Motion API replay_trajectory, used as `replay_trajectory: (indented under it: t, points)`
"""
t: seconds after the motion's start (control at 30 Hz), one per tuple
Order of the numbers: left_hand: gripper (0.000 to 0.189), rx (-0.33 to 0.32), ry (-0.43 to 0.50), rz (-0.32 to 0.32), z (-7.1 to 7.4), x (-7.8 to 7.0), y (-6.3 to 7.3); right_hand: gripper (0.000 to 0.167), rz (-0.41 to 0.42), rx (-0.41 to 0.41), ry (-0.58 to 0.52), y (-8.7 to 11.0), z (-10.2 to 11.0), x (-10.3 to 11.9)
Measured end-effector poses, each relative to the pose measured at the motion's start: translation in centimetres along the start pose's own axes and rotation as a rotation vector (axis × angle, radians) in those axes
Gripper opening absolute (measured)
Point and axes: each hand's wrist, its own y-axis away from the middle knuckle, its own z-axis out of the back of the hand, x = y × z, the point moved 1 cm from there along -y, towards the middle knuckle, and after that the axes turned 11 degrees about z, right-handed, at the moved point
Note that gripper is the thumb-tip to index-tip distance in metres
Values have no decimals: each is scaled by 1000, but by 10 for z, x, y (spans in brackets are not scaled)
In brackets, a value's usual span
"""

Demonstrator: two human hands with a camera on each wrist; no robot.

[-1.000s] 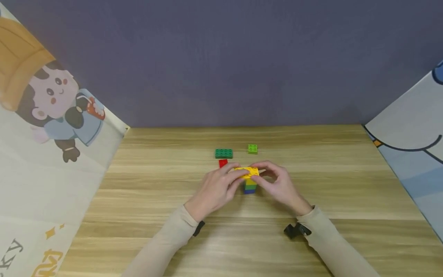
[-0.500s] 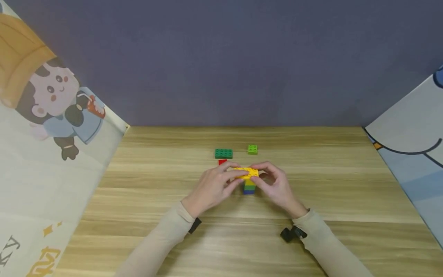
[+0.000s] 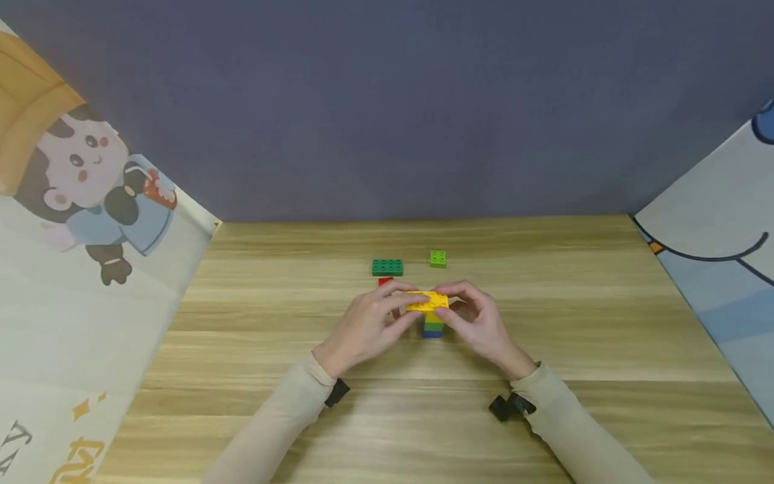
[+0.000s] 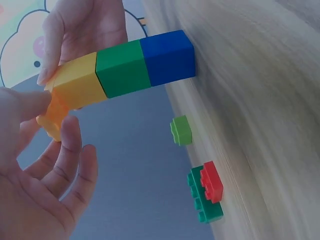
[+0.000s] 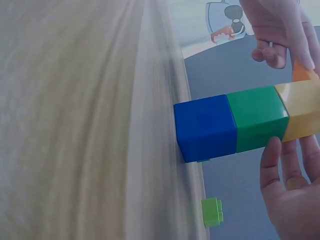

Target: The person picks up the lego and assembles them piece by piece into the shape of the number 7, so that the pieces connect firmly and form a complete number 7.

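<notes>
A tower of blue (image 4: 170,57), green (image 4: 122,70) and yellow (image 4: 80,80) toy building bricks stands upright on the table, blue at the bottom. Across its top lies a longer yellow-orange studded brick (image 3: 428,301), overhanging to the left in the head view. My left hand (image 3: 363,329) pinches the left part of that top brick, a finger lying over its studs. From the other side, my right hand (image 3: 484,329) holds its right end between thumb and index finger. The right hand's other fingers are spread beside the tower in the right wrist view.
Behind the hands, a dark green studded brick (image 3: 387,267) lies on the wooden table (image 3: 272,302), a red brick (image 3: 385,281) in front of it. A small lime brick (image 3: 438,259) sits to their right. A dark back panel (image 3: 423,121) rises behind the table.
Both hands stay on the top brick with almost the same grip. The head view shifts slightly; the tower stays upright beneath the hands.
</notes>
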Motion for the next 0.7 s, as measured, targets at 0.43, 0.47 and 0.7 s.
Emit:
replay_trajectory:
  t: [0.43,0.47,0.7]
  points:
    - [36,11,66,141,14,24,-6,29,-54,-8,23,-1,-1,4]
    - [34,-1,69,155,14,27,-8,29,-55,-8,23,-1,-1,4]
    - [25,-44,76,278,13,51,-18,29,-74,-7,36,-2,-2,8]
